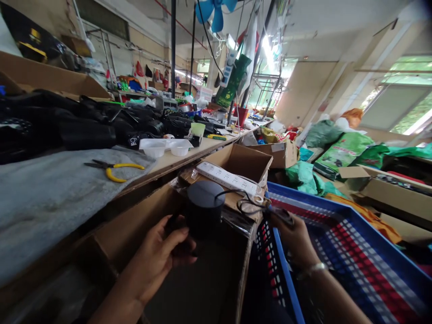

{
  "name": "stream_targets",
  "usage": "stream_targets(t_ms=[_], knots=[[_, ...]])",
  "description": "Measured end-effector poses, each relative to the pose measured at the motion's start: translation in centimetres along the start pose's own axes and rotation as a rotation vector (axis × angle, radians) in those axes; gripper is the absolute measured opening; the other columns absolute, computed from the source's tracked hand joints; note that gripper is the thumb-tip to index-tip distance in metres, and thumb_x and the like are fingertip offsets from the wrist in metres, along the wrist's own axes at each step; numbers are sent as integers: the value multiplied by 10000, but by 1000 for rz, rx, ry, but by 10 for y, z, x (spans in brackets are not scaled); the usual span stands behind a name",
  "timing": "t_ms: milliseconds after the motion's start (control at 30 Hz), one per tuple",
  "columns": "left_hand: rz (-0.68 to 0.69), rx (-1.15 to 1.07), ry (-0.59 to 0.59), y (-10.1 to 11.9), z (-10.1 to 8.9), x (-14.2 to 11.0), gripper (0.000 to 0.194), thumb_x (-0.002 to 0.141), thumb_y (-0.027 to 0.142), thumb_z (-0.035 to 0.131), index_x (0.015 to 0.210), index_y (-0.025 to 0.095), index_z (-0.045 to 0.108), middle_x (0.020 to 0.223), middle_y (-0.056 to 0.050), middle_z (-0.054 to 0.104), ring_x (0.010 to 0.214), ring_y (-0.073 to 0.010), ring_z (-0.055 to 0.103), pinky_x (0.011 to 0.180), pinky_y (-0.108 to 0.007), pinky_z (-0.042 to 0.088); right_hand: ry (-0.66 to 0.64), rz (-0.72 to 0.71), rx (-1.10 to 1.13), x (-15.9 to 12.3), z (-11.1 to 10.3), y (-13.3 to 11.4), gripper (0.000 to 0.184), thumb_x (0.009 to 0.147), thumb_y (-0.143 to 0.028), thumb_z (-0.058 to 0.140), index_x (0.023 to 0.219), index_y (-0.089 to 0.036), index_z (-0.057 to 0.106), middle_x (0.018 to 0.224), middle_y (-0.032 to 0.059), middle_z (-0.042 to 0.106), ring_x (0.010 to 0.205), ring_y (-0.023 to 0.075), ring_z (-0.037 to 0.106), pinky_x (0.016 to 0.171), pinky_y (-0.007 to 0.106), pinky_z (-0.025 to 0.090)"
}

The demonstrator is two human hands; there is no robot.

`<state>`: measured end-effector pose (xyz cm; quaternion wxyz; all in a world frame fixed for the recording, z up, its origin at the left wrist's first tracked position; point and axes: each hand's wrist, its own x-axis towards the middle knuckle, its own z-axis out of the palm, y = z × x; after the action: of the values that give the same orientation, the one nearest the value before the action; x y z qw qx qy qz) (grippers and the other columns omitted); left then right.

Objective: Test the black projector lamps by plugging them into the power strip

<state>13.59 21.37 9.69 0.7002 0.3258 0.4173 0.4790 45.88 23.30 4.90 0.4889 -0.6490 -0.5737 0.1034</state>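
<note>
Cradling a black cylindrical device (202,208), the left hand (151,256) grips it from below; the right hand (295,240) pinches its thin black cord (236,190) above a blue plastic crate (313,196), the cord uncoiled and slack.

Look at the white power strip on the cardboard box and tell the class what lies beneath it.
The white power strip rests across the flaps of an open cardboard box, with clear plastic film near one end. Whatever lies directly beneath the strip is covered by it and cannot be seen.
</note>
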Motion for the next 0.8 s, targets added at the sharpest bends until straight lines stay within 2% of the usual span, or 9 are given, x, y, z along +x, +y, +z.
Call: stream_targets(t_ms=[67,167,300,367,533,667,800], knots=[[12,-21,24,2,-1,4,441,665,247,717,1029,187,476,739,6,616,634,-137,596,558,-320,562,-57,-76,-29,51,6,-12,285,761,-392,561,786,-119,640,662,60,641,581,169,586,531,256,456],[22,-37,58,1,0,14,429,672,233,714,1031,196,482,772,5,620,640,-140,606,557,-321,562,-77,-163,-203,113,37,-28,203,759,-267,516,781,-114,648,666,72,654,611,178,604,559,255,456],[5,-28,154,-7,-4,31,446,657,186,722,1020,206,464,778,17,604,632,-147,614,551,-346,569,-122,-209,-322,157,76,-32,121,662,-120,554,703,-149,664,704,62,678,707,192,624,628,243,441],[19,-24,183,-10,-8,38,438,663,175,715,1016,211,459,786,20,598,636,-148,617,552,-350,570,-151,-228,-362,165,85,-31,124,668,-114,554,676,-165,667,695,56,681,723,193,631,639,235,437],[-6,-37,149,-12,-11,48,396,658,180,710,981,203,482,814,22,592,638,-136,618,556,-333,569,-179,-247,-444,171,90,-27,121,713,-195,570,646,-179,669,665,64,672,746,206,641,649,231,435],[-2,-70,108,-16,-4,55,425,635,194,706,988,196,470,725,24,607,608,-138,613,533,-303,553,-170,-201,-486,166,97,-24,152,726,-239,565,683,-154,684,697,95,673,763,236,639,653,258,432],[32,-90,32,-19,2,61,368,664,155,636,983,188,454,645,17,617,579,-140,608,535,-295,543,-163,-137,-491,161,104,-18,205,741,-245,548,775,-107,696,771,124,678,778,252,630,665,282,427]])
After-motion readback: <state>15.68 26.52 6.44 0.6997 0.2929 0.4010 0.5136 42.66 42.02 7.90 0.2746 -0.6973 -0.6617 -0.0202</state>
